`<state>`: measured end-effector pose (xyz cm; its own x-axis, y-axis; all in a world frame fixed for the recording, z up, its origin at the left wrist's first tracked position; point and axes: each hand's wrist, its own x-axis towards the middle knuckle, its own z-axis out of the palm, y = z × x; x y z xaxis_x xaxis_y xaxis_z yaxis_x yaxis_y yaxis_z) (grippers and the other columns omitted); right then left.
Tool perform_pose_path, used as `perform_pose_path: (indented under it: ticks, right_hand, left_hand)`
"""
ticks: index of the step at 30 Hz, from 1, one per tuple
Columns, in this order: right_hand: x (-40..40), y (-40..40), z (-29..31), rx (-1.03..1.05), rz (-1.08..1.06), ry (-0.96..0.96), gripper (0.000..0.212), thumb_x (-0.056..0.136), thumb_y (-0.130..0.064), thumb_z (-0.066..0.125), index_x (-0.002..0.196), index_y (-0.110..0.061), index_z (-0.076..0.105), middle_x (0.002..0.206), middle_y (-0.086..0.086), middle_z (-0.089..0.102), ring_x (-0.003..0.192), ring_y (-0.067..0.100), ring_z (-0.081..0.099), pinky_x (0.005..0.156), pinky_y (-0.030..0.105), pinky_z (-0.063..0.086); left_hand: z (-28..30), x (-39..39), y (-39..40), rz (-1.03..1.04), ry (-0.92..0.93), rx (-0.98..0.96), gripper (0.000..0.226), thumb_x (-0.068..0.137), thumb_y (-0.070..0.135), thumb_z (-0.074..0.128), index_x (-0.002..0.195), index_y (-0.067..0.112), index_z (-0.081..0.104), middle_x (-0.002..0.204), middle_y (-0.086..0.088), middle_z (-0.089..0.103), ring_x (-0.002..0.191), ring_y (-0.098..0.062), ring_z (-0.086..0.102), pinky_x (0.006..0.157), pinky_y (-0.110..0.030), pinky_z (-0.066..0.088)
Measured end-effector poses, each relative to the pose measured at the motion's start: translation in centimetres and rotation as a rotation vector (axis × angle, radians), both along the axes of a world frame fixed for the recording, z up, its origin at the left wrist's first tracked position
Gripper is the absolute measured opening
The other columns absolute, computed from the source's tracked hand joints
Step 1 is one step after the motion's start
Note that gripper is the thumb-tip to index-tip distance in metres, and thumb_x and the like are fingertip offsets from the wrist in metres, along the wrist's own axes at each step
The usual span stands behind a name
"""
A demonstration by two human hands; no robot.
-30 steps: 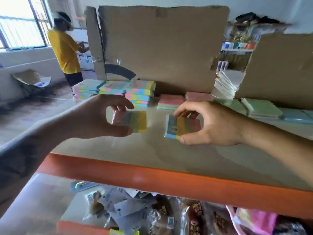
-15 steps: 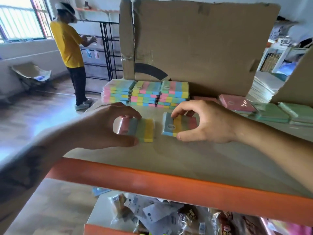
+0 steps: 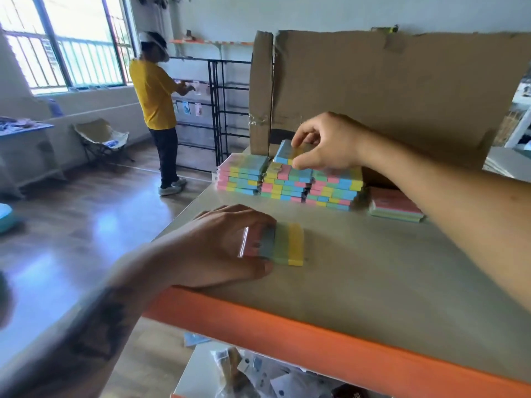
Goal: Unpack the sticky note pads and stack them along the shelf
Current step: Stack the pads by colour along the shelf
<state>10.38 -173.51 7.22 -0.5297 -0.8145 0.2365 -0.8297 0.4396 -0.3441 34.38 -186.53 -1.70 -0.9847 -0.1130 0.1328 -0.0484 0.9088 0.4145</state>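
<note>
A striped pad (image 3: 283, 245) is being gripped flat on the shelf (image 3: 373, 282) near its orange edge by the left hand (image 3: 218, 248), thumb and fingers curled round it. Farther back, another pad (image 3: 284, 152) is being pinched by the right hand (image 3: 327, 143) over the middle stack (image 3: 287, 185), before the cardboard (image 3: 402, 90).

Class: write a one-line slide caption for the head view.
Right hand lowers a pad onto the stacks; left hand holds another.
</note>
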Motion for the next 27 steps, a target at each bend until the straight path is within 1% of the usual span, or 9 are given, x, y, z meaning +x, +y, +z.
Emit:
perform_pose_path:
  ticks: [3, 4, 6, 11, 17, 20, 23, 25, 27]
  right_hand:
    - [-0.8, -1.1, -1.1, 0.085, 0.005, 0.034, 0.036, 0.074, -0.043, 0.083, 0.106, -0.031, 0.073, 0.096, -0.017, 0.066, 0.099, 0.012, 0.067, 0.085, 0.029, 0.053]
    - [-1.0, -1.2, -1.3, 0.099, 0.006, 0.037, 0.034, 0.073, -0.044, 0.083, 0.103, -0.031, 0.073, 0.097, -0.017, 0.068, 0.099, 0.01, 0.067, 0.088, 0.031, 0.054]
    - [-1.4, -1.4, -1.5, 0.098, 0.012, 0.042, 0.033, 0.072, -0.048, 0.083, 0.099, -0.032, 0.074, 0.1, -0.014, 0.071, 0.099, 0.009, 0.067, 0.092, 0.035, 0.055]
    - [-1.6, -1.4, -1.5, 0.065, 0.048, 0.033, 0.032, 0.076, -0.05, 0.084, 0.099, -0.03, 0.074, 0.104, -0.01, 0.07, 0.099, 0.008, 0.064, 0.085, 0.03, 0.053]
    - [-1.8, -1.6, -2.1, 0.082, 0.057, 0.066, 0.038, 0.077, -0.057, 0.082, 0.102, -0.031, 0.073, 0.11, -0.009, 0.068, 0.102, 0.011, 0.062, 0.084, 0.032, 0.052]
    - [-1.6, -1.2, -2.3, 0.089, 0.058, 0.082, 0.038, 0.078, -0.058, 0.081, 0.104, -0.032, 0.073, 0.107, -0.012, 0.066, 0.102, 0.011, 0.06, 0.08, 0.031, 0.047]
    - [-1.0, -0.4, -2.2, 0.109, 0.042, 0.104, 0.043, 0.081, -0.058, 0.078, 0.116, -0.034, 0.071, 0.11, -0.012, 0.063, 0.101, 0.012, 0.057, 0.079, 0.027, 0.04]
    - [0.0, 0.5, -2.0, 0.084, 0.034, 0.131, 0.048, 0.082, -0.059, 0.076, 0.123, -0.035, 0.067, 0.118, -0.011, 0.063, 0.104, 0.014, 0.059, 0.083, 0.03, 0.045]
    - [1.7, 1.7, -1.8, 0.022, 0.06, 0.179, 0.043, 0.084, -0.056, 0.075, 0.12, -0.035, 0.068, 0.12, -0.009, 0.064, 0.106, 0.016, 0.061, 0.089, 0.033, 0.05]
  left_hand:
    - [0.2, 0.0, 0.1, 0.023, 0.006, 0.008, 0.077, 0.067, 0.078, 0.061, 0.139, 0.058, 0.04, 0.138, 0.031, 0.047, 0.13, 0.0, 0.045, 0.112, -0.034, 0.038]
    - [0.4, 0.0, 0.4, 0.022, 0.007, 0.003, 0.073, 0.072, 0.07, 0.068, 0.139, 0.054, 0.045, 0.138, 0.028, 0.049, 0.128, -0.001, 0.046, 0.109, -0.023, 0.037]
    - [0.7, -0.1, 0.8, 0.021, 0.0, -0.019, 0.065, 0.083, 0.046, 0.077, 0.142, 0.041, 0.05, 0.137, 0.017, 0.054, 0.123, -0.004, 0.049, 0.089, 0.001, 0.031]
    - [1.0, -0.1, 1.0, 0.022, 0.004, -0.021, 0.063, 0.085, 0.038, 0.078, 0.142, 0.035, 0.052, 0.134, 0.013, 0.056, 0.114, -0.002, 0.049, 0.081, 0.008, 0.027]
    - [1.1, -0.1, 1.1, 0.007, 0.044, -0.007, 0.061, 0.082, 0.04, 0.08, 0.137, 0.039, 0.055, 0.12, 0.022, 0.055, 0.09, 0.014, 0.049, 0.079, 0.007, 0.029]
    - [0.7, -0.1, 0.9, 0.017, 0.045, 0.009, 0.063, 0.077, 0.051, 0.081, 0.134, 0.046, 0.054, 0.118, 0.029, 0.052, 0.096, 0.016, 0.049, 0.081, 0.003, 0.031]
    - [0.1, -0.2, 0.2, 0.055, 0.039, 0.028, 0.077, 0.059, 0.077, 0.068, 0.131, 0.057, 0.05, 0.125, 0.031, 0.056, 0.115, 0.004, 0.052, 0.099, -0.023, 0.042]
    - [-0.1, -0.4, -0.1, 0.071, 0.059, 0.063, 0.078, 0.054, 0.081, 0.067, 0.128, 0.059, 0.05, 0.124, 0.029, 0.059, 0.118, 0.0, 0.055, 0.104, -0.035, 0.045]
    - [0.0, -0.4, 0.0, 0.067, 0.104, 0.111, 0.077, 0.052, 0.079, 0.071, 0.125, 0.057, 0.055, 0.122, 0.026, 0.062, 0.117, 0.0, 0.058, 0.105, -0.039, 0.046]
